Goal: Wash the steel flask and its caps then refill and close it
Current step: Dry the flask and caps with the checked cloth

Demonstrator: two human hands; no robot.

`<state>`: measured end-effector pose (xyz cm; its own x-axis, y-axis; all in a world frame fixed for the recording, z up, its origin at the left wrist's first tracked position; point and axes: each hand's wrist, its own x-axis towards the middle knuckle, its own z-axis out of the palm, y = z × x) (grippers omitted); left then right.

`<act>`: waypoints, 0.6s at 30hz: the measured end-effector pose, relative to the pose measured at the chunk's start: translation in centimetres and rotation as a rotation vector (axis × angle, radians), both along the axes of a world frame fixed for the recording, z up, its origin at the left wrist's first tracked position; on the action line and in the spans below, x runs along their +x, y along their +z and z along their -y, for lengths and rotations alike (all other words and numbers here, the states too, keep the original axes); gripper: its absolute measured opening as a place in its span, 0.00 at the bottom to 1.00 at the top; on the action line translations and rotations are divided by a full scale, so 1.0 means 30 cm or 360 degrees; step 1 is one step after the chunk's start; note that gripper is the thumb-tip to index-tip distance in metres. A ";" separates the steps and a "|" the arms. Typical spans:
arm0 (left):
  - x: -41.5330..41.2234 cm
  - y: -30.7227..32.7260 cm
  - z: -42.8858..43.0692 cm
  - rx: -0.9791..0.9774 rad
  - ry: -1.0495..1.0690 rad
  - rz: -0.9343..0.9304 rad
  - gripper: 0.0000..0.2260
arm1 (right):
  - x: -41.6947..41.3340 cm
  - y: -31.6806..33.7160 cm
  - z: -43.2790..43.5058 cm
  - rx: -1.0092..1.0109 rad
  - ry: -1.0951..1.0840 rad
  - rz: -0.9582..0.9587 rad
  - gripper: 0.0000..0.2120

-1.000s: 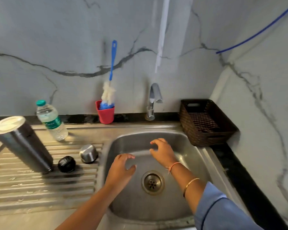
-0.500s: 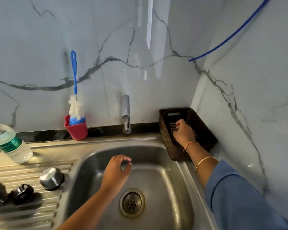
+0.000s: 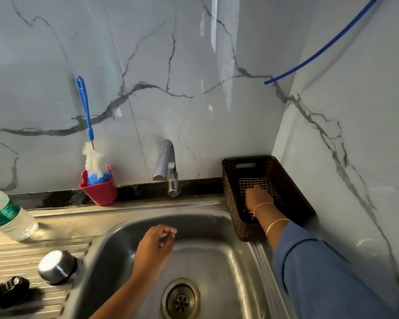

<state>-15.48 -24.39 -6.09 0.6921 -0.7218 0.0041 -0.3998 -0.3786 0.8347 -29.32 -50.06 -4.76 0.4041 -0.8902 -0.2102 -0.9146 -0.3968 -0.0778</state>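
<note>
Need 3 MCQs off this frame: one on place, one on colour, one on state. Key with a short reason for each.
1. Where is the right hand?
A) inside the brown basket
B) in the sink
C) on the water bottle

2. What colour is the cup that holds the bottle brush?
A) green
B) red
C) black

3. What state is the tap in?
A) running hard
B) filling a pot
C) no water coming out

Key:
1 A: the hand reaches down into the basket, onto the checked cloth.
2 B: the cup under the blue-handled brush is plainly red.
3 C: no stream shows below the spout.
</note>
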 end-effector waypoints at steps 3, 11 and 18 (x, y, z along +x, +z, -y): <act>-0.006 -0.009 -0.011 0.0029 0.0009 -0.0035 0.13 | 0.001 0.004 0.005 -0.0067 -0.0022 0.0036 0.15; -0.005 0.002 -0.024 -0.0003 0.0035 -0.0139 0.11 | -0.017 0.104 -0.018 0.0008 -0.0583 0.1136 0.15; -0.074 0.091 0.040 -0.0046 -0.0036 -0.0263 0.08 | -0.055 0.293 -0.148 -0.0180 -0.0516 0.2174 0.02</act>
<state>-17.70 -25.59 -3.36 0.6686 -0.7384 -0.0873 -0.2645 -0.3459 0.9002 -30.98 -45.63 4.03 0.0051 -0.9672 0.2538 -0.1955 -0.2499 -0.9483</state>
